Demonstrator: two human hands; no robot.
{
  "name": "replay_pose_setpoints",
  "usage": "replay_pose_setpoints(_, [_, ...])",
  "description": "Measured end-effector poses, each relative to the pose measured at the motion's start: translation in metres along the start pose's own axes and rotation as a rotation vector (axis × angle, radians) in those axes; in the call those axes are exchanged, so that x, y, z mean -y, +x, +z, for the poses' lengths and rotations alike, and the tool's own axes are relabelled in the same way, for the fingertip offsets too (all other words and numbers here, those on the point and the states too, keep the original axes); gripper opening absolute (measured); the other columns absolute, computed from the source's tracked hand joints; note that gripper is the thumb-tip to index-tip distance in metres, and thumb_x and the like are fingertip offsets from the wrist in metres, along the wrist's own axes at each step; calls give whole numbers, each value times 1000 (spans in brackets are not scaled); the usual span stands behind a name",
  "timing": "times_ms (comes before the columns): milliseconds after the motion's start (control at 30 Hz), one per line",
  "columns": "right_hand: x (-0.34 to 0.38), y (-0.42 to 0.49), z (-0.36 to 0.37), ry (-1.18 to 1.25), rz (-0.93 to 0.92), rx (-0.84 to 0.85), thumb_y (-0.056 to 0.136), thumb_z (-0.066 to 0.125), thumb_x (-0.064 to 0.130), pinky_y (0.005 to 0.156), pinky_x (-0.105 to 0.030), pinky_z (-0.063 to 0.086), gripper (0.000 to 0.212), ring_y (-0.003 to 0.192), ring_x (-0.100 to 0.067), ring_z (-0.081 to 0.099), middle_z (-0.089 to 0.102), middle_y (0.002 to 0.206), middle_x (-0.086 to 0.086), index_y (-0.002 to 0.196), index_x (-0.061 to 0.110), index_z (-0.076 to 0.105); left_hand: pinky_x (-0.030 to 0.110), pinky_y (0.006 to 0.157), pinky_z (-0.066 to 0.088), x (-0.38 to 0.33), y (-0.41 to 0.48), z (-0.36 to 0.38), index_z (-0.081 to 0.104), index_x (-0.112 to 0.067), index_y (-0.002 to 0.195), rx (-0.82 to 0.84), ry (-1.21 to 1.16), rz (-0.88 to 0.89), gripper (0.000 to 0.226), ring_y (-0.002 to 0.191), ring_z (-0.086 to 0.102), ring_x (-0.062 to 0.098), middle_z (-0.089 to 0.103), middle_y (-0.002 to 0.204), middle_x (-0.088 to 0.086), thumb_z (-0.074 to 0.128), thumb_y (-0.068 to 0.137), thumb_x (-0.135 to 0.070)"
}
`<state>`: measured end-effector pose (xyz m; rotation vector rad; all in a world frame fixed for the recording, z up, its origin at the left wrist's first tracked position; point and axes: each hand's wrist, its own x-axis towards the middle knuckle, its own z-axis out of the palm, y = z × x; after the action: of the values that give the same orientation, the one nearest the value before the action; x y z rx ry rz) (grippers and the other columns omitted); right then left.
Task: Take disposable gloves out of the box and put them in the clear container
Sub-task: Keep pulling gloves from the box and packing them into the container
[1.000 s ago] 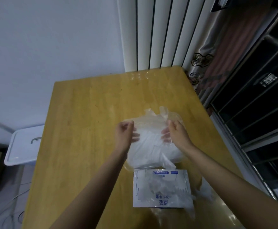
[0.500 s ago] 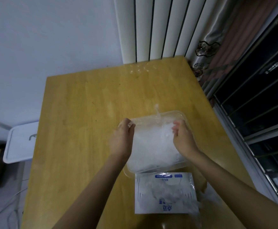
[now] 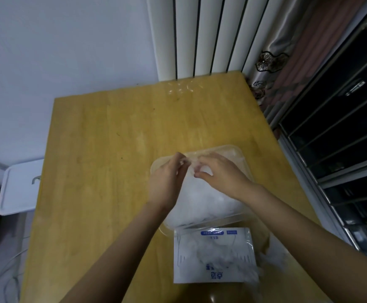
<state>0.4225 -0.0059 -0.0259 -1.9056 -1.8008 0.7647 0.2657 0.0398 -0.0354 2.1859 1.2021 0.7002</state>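
**tubs_n_bins:** So where's everything sitting? The gloves are heaped in the clear container. That's on the table just behind the box, touching it or near enough. The pile looks mounded up past the rim on the near side.

**foldy_mcfold:** Yep, and a few more seem to be spilling off the right side of the box, though that bit's blurry. They look like the thin film kind, so I'd guess basically weightless, floppy, a bit slick and clingy. Probably puff back up once the pressure comes off. Not fragile exactly, but a hard yank on one edge could stretch or tear one.

**tubs_n_bins:** And the person's hands?

**foldy_mcfold:** Both are over the far end of the container. The left hand has its fingers curled in. So does the right hand, with its thumb poking toward the left one. The fingertips nearly meet, and both look to be pinching a bit of film on top of the heap. Neither is spread flat.

**tubs_n_bins:** Best place to grab that stuff?

**foldy_mcfold:** I'd say bunch up a whole wad rather than one edge, then press a flat palm on the middle of the heap to squash the air out. The container's likely light too, so a sideways shove could send it skating.
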Motion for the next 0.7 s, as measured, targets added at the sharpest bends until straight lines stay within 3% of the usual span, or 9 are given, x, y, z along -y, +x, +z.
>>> replay_pose_setpoints(67, [-4,0,-9,128,23,-46,86,68,14,76,-19,38,16,85,-1,57,60,82,9,79,20,55,28,52,35,1,3,-1,58,-11,94,-13,-26,-20,16,62,51,14,60,75,-5,54,96,-27])
replay_pose_setpoints(133, [-6,-2,-22,198,30,-135,88,65,7,64,-10,35,25,67,8,53,52,67,14,72,19,49,33,55,42,0,8,-4,57,-14,92,-34,-45,-14,15,63,54,15,62,78,-5,54,96,-27])
replay_pose_setpoints(200, [-1,-3,-37,171,3,-313,89,62,5,60,-14,34,17,66,1,49,54,67,7,74,10,55,24,58,46,-8,15,-10,54,-18,86,-75,-159,2,10,67,54,4,58,78,-10,55,96,-24])
replay_pose_setpoints(300, [16,-9,-54,45,-174,-621,81,54,-4,70,-22,39,11,79,-12,52,59,79,-6,78,3,61,9,71,39,-27,25,-26,53,-22,86,-181,-278,118,14,81,51,-6,54,85,-12,59,92,-10])
replay_pose_setpoints(400, [30,-24,-58,-40,-342,-714,71,44,-11,73,-24,39,23,83,-18,50,60,80,-6,75,4,62,17,76,38,-38,22,-37,55,-15,83,-205,-259,260,10,84,49,9,51,87,-7,53,85,-6])
replay_pose_setpoints(500, [23,-33,-40,-113,-406,-590,70,38,-12,77,-22,36,29,81,-18,48,59,76,-5,71,5,62,26,71,36,-27,7,-36,50,-17,79,-124,-165,332,4,79,43,14,48,81,-6,48,79,-13])
replay_pose_setpoints(600, [-2,-39,-15,-193,-311,-323,68,42,-16,75,-18,33,32,83,-15,44,57,77,-3,73,9,61,29,67,33,-6,-10,-23,47,-20,76,24,107,442,4,74,38,14,48,75,-2,46,76,-16])
replay_pose_setpoints(700, [-18,-42,0,-201,-185,-35,65,46,-25,75,-25,36,42,92,-16,46,57,90,-4,84,9,63,28,63,32,9,-21,-7,53,-17,66,217,373,531,8,64,42,17,49,66,-1,48,71,-13])
